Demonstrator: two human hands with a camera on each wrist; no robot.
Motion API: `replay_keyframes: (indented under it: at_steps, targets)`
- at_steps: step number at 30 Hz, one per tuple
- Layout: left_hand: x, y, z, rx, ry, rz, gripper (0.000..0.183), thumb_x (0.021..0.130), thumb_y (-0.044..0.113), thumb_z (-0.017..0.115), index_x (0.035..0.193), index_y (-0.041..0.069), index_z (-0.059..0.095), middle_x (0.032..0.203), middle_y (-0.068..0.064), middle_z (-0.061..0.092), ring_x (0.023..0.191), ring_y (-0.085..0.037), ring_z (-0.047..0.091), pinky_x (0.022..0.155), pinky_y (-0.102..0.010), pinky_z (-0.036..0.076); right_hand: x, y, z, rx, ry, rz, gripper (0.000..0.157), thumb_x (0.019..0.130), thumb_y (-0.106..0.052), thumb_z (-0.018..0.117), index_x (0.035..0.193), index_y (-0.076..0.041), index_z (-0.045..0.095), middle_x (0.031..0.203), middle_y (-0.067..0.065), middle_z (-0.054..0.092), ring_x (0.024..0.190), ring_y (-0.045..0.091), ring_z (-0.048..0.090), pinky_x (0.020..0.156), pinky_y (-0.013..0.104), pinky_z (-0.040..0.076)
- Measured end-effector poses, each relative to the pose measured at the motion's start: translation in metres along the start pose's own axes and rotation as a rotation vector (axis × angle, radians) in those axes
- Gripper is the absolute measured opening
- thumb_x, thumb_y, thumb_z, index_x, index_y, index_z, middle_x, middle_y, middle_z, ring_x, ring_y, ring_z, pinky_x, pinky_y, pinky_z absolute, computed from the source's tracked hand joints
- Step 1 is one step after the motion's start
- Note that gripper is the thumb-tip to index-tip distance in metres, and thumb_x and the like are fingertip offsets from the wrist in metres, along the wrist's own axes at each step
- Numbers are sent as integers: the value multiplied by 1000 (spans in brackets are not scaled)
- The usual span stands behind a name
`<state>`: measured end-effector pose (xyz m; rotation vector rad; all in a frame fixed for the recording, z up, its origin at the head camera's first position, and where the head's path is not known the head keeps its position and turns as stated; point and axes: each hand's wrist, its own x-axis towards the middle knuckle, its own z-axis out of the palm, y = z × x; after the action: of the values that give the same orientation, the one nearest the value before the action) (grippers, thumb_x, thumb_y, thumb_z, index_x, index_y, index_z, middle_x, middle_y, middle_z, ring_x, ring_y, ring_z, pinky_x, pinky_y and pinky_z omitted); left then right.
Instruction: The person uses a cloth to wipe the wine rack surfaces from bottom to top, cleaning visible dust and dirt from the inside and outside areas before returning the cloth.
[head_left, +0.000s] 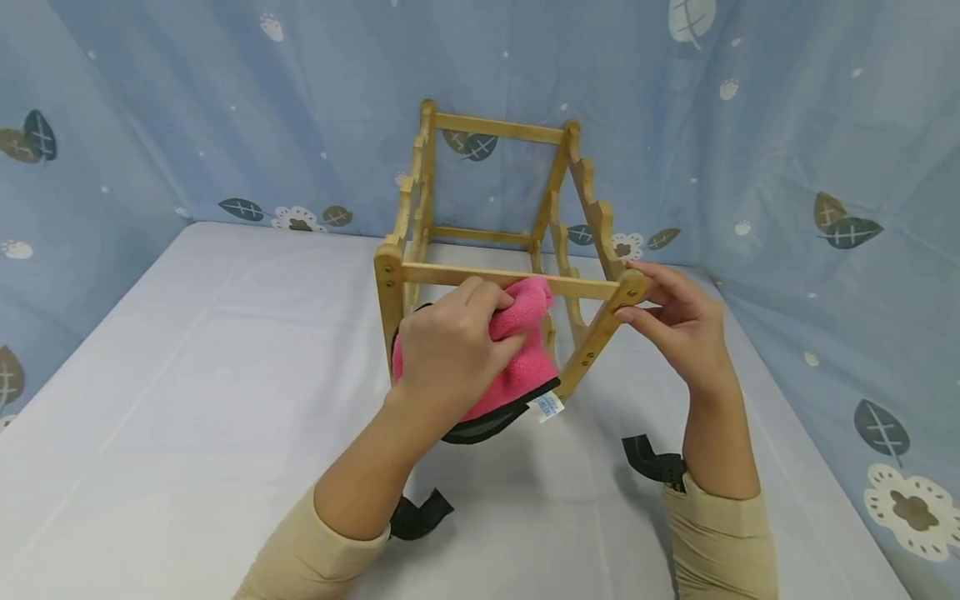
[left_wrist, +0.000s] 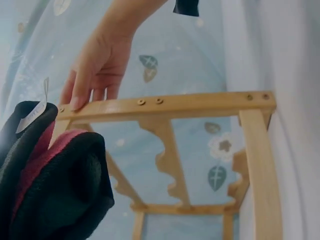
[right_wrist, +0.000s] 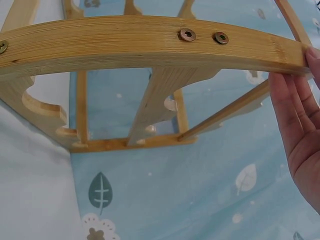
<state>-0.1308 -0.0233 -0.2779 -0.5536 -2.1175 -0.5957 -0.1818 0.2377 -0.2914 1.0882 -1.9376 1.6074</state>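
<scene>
A wooden rack (head_left: 510,282) with scalloped side rails stands on the white table, seen whole in the head view. My left hand (head_left: 452,342) grips a pink cloth (head_left: 528,354) with black edging and a small white tag, bunched at the rack's near top crossbar. In the left wrist view the folded cloth (left_wrist: 65,180) shows its dark side. At the rack's near right top corner my right hand (head_left: 678,321) pinches the post between thumb and fingers. The right wrist view shows that post (right_wrist: 140,42) with its screws and the right hand (right_wrist: 300,120) at its end.
The white table surface (head_left: 210,400) spreads around the rack. A blue curtain (head_left: 247,100) with leaf and flower prints hangs behind and along both sides. Black straps (head_left: 652,462) hang from the wrists near the beige sleeves (head_left: 723,533).
</scene>
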Motion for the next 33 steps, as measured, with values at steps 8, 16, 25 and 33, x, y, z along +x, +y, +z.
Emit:
replay_keyframes:
  at_steps: [8,16,25,33]
  targets:
    - [-7,-19,-18,-19,-20,-76,28,73,23,81,88,6,63,79,-7,66,60,-18,63,49,-35,50,2,1,1,14,0,1,51,80,-4,72,123,15,51,100,3,66,89,12,66,74,22,54]
    - [-16,-33,-33,5,32,-112,29,72,21,81,87,4,63,78,-9,66,62,-19,63,48,-36,50,1,1,0,36,-3,4,52,80,-5,72,123,16,50,100,2,66,88,12,65,74,22,54]
    - [-22,-52,-52,58,62,-160,28,73,19,80,86,1,62,74,-11,64,60,-22,61,45,-39,47,-2,2,0,49,-2,14,52,80,-3,71,124,14,51,100,3,66,89,12,65,74,22,54]
    - [-25,-53,-59,28,27,-152,31,72,20,81,86,0,61,74,-10,63,59,-21,60,45,-37,46,0,2,-1,50,5,10,52,79,-4,72,123,16,51,100,3,65,88,12,65,74,23,54]
